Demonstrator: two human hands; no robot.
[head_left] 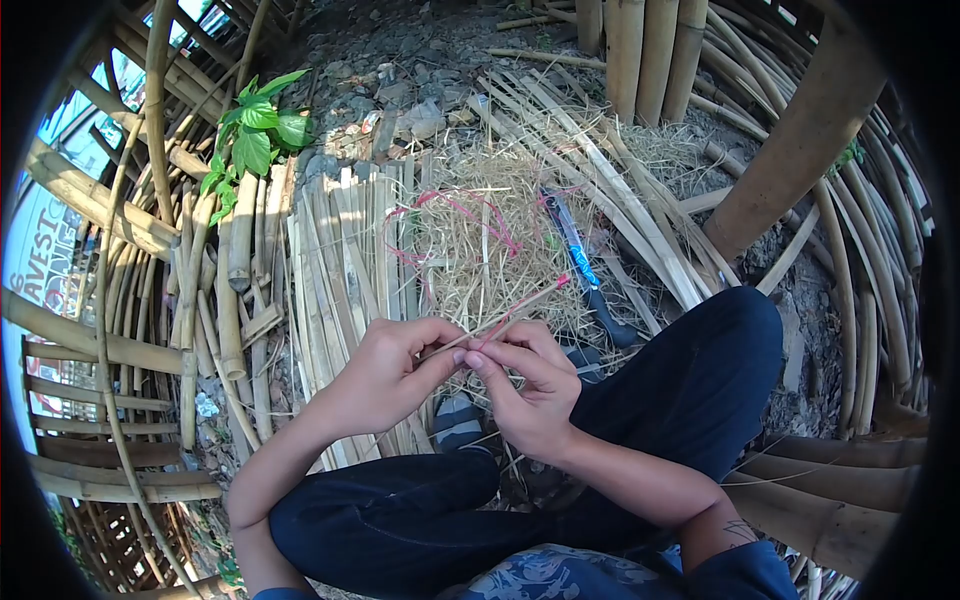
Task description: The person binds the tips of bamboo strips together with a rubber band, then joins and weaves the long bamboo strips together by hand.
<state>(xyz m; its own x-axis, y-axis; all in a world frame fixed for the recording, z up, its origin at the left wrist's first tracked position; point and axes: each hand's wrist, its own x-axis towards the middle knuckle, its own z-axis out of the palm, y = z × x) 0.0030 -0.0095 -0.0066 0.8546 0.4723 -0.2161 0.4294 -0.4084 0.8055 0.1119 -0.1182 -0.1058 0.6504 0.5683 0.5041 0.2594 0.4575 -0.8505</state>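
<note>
Thin bamboo sticks [530,303] with a pink string around them are held between my two hands, slanting up to the right. My left hand [395,365] pinches their lower end. Close against it, my right hand [525,385] is closed on the sticks and string, with the fingertips of both hands nearly touching. A pink spot marks the upper tip of one stick. Beyond the hands, loose pink string [505,235] lies on a pile of bamboo shavings [470,270]. To its right rests a long tool [572,245] with a blue marking and a dark handle.
Split bamboo strips [335,250] lie in front on the left, and more strips [610,180] at the right. Thick bamboo poles [800,130] stand at the upper right. A leafy plant [255,125] grows beside the bamboo fence [90,200] at the left. My crossed legs are below.
</note>
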